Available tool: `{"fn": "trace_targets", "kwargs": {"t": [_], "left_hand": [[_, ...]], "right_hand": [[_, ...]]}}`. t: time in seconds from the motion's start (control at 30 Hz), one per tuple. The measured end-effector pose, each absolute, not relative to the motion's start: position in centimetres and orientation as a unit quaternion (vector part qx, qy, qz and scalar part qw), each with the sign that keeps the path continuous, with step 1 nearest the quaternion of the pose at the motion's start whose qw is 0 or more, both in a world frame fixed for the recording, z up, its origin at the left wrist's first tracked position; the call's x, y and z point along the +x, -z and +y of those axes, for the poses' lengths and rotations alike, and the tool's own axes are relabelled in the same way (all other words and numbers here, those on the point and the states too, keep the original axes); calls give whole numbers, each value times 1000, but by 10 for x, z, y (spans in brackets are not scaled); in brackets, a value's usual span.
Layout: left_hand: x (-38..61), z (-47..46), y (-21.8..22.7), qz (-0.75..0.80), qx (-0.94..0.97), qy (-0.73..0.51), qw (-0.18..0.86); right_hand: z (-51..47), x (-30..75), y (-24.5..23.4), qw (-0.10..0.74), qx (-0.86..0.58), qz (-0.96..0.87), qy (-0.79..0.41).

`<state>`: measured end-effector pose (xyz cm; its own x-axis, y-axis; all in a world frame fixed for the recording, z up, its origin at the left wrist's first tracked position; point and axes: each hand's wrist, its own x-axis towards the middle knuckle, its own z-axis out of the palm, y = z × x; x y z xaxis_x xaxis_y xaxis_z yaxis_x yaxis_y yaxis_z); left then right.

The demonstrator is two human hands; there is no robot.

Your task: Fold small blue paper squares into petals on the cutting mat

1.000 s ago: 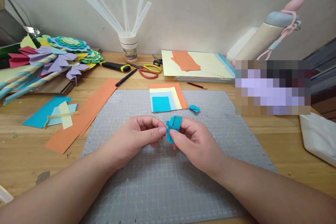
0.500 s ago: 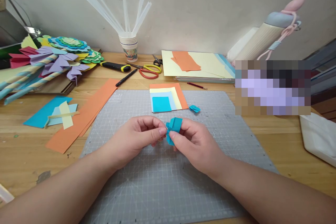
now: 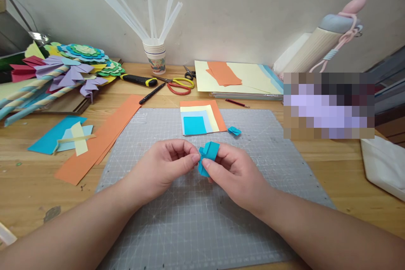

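Observation:
A small piece of folded blue paper (image 3: 211, 152) is held up over the grey cutting mat (image 3: 202, 228). My right hand (image 3: 242, 175) pinches it from the right, the thumb lying across its front. From the left, my left hand (image 3: 166, 168) has thumb and forefinger pinched on the paper's left edge; its other fingers are curled. Just beyond my hands, a second small folded blue paper (image 3: 234, 131) rests on the mat. Behind the held piece lie stacked paper squares in orange, yellow, light blue and blue (image 3: 194, 125), the smallest on top.
Orange strips (image 3: 101, 139) and blue paper (image 3: 57, 135) lie left of the mat. Behind are a black pen (image 3: 152, 93), a utility knife (image 3: 139, 80), scissors (image 3: 180, 86) and a paper cup (image 3: 156, 61) with white strips. Paper flowers (image 3: 63, 71) are far left, a white tray (image 3: 384, 168) right.
The folded blue paper has tilted slightly and shifted a touch left between my fingertips. Both hands stay almost where they were.

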<state>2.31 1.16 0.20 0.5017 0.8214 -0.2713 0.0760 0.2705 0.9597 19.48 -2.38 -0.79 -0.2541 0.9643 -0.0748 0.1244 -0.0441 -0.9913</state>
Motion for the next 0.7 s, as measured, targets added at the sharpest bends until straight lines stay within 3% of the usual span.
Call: {"fn": "trace_targets", "kwargs": {"t": [0.43,0.7], "left_hand": [[21,7,-2,342,605,-254,673],[20,6,1,375,626,-242,640]], "right_hand": [[-21,192,2,401,-426,-540,-605],[-22,194,5,416,-402,-548,-603]]}}
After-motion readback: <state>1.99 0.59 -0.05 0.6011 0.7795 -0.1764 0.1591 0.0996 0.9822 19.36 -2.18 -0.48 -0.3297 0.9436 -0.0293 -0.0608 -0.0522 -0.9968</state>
